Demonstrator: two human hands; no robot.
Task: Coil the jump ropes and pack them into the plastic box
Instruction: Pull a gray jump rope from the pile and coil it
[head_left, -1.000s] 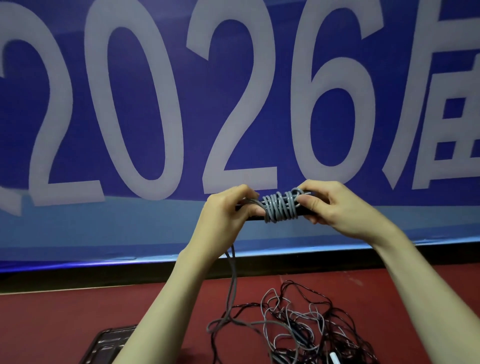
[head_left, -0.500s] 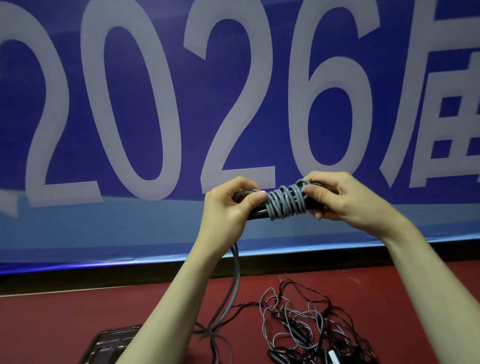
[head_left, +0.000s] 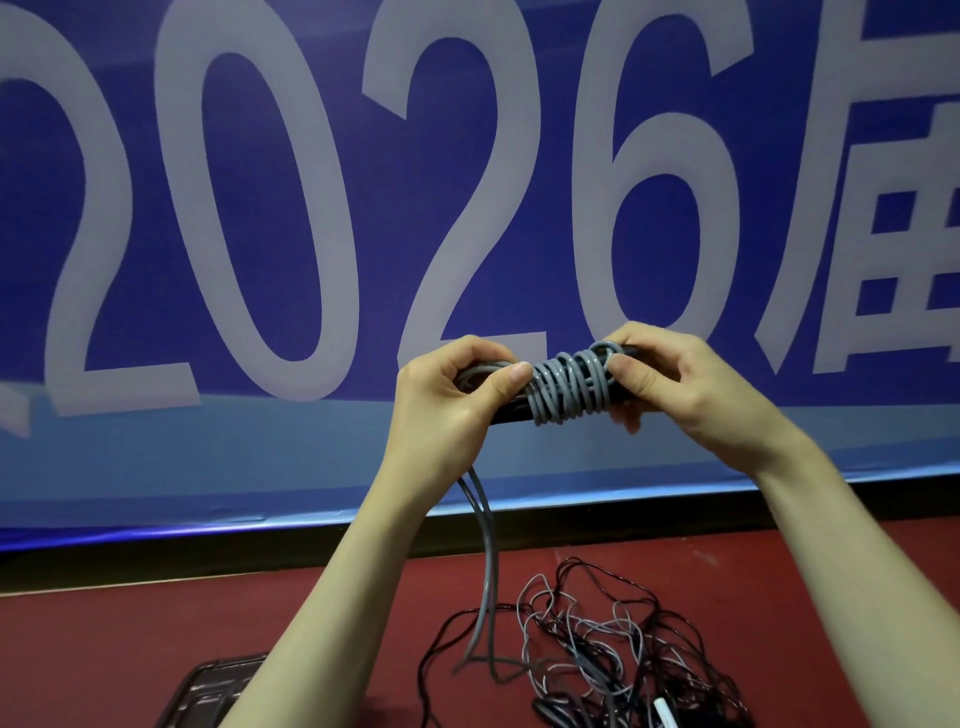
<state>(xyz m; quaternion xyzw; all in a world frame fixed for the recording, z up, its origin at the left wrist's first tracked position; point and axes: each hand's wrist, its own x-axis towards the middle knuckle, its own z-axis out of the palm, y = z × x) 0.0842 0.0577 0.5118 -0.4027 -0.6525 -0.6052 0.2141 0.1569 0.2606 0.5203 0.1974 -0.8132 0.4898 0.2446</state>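
Fingers of the left hand (head_left: 447, 395) curl round the left end of a dark handle pair, thumb tip pressed flat against the first turn of the grey rope (head_left: 569, 387); the grey rope is a smooth, round, rubbery cord wound in tight side-by-side turns about the black handles (head_left: 511, 413), which lie level between both hands. Two free strands drop from under the left wrist and hang down to the red floor (head_left: 156, 639). To the right, the right hand (head_left: 675, 384) grips the other end of the bundle, thumb and fingers pinching the last turns.

Below, a dark plastic box (head_left: 218, 691) sits at the lower edge, partly cut off by the frame and hidden behind the left forearm. Bare red floor lies between it and the tangle of thin black and grey ropes (head_left: 613, 649) further right, whose lower part runs out of view; how many ropes it holds is hard to make out. A white tip (head_left: 664, 713) pokes from the tangle. Behind stands a blue banner (head_left: 260, 441) with large pale figures
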